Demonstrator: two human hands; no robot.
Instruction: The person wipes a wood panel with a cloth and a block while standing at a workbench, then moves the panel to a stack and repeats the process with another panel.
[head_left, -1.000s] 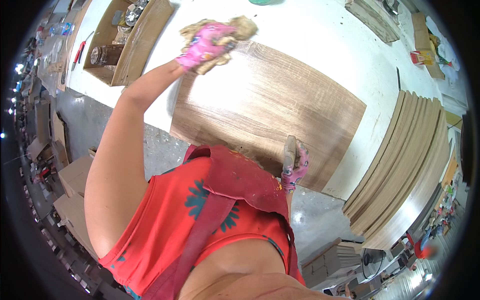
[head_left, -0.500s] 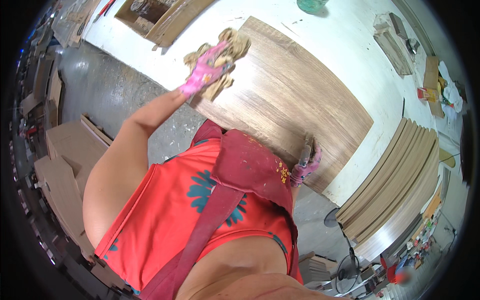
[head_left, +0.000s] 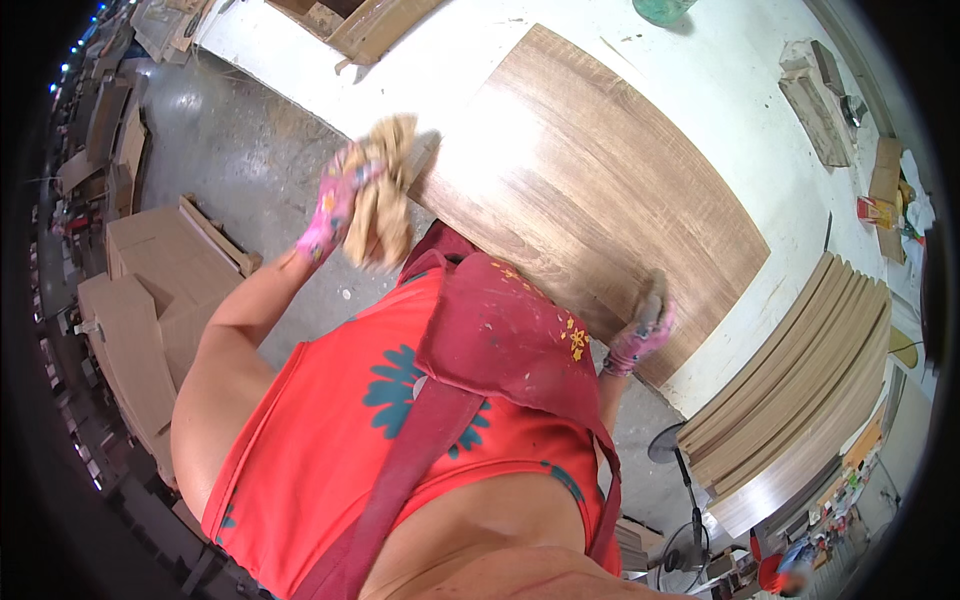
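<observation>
A wood-grain board point(head_left: 590, 170) with a curved far edge lies flat on the white worktable. My left hand point(head_left: 335, 200), in a pink patterned glove, is closed around a crumpled tan cloth point(head_left: 382, 205). Hand and cloth are off the board's left corner, over the floor, and slightly blurred. At the board's near edge, toward the right, is my right hand point(head_left: 645, 330) in a matching glove. Its greyish fingers stretch forward over the wood, smeared a little by motion, and no held thing shows.
Curved wood-grain panels point(head_left: 790, 360) are stacked to the right. A cardboard box point(head_left: 380, 30) and a green container point(head_left: 662, 10) stand on the worktable point(head_left: 440, 75) at the back. Worn blocks point(head_left: 815, 110) lie far right. Cardboard point(head_left: 165, 270) is on the left; a fan point(head_left: 685, 555) stands lower right.
My left hand has swept the cloth off the board, toward me and to the left. The right hand stays near the board's near edge. The whole view has shifted slightly.
</observation>
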